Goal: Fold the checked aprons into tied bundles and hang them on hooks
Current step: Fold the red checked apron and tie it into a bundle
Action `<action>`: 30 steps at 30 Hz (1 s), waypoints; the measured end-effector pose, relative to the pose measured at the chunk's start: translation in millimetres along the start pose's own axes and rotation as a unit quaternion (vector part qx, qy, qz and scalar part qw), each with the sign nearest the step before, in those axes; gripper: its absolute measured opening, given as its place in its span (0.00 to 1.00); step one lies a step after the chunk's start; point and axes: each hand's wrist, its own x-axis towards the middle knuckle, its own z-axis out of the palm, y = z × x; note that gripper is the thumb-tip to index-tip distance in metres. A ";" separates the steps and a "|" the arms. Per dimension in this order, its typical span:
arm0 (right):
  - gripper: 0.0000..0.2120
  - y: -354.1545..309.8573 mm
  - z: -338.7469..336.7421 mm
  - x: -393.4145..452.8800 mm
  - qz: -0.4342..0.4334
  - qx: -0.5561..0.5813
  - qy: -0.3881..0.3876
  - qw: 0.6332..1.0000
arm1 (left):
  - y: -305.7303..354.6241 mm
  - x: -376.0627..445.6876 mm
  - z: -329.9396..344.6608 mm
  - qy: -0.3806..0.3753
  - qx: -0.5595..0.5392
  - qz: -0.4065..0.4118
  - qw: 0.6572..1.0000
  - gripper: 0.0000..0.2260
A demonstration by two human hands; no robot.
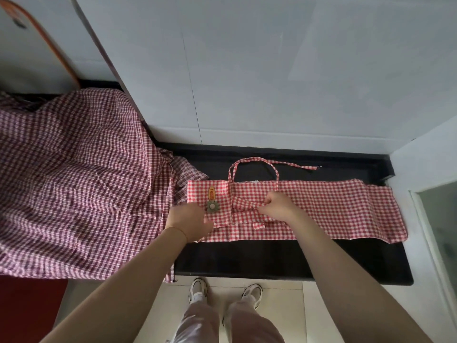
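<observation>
Dark-checked apron [74, 174]: lay heaped at nine o'clock, draped over the black bench [296, 256] edge. Left hand [189, 222]: fingers flat, pressing the red-checked apron [333, 209] beside its flower button [212, 206]. Red-checked apron: folded to a long strip at centre, neck loop [252, 162] toward twelve. Right hand [278, 203]: fingers clenched, pinching a strap [247, 206].

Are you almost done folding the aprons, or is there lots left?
Lots left. Done: the red checked apron is folded into a long strip on the black counter. In hand: the left hand presses its end by the flower badge, and the right hand pinches a strap. Left: bundling, tying and hanging it. The darker checked apron lies unfolded beside it. No hooks show.
</observation>
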 end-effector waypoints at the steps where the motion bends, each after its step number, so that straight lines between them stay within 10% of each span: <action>1: 0.21 -2.0 4.6 -0.1 -0.006 -0.055 0.040 0.998 | 4.3 1.7 -1.1 0.072 -0.016 -0.006 0.997 0.15; 6: 0.19 -24.2 51.4 -7.5 -0.199 -0.134 0.327 0.914 | 28.1 19.0 26.7 0.201 -0.064 0.011 0.977 0.23; 19: 0.30 36.5 97.5 21.7 -0.206 -0.159 0.256 0.931 | 5.9 36.0 62.9 0.060 -0.046 0.044 0.996 0.38; 26: 0.15 32.5 45.8 17.5 -0.104 -0.003 0.422 0.901 | 6.4 35.1 47.1 0.049 -0.020 0.049 0.997 0.37; 30: 0.20 20.6 2.9 32.2 0.046 0.019 0.241 0.969 | 38.1 27.8 28.0 0.094 -0.032 0.007 0.995 0.29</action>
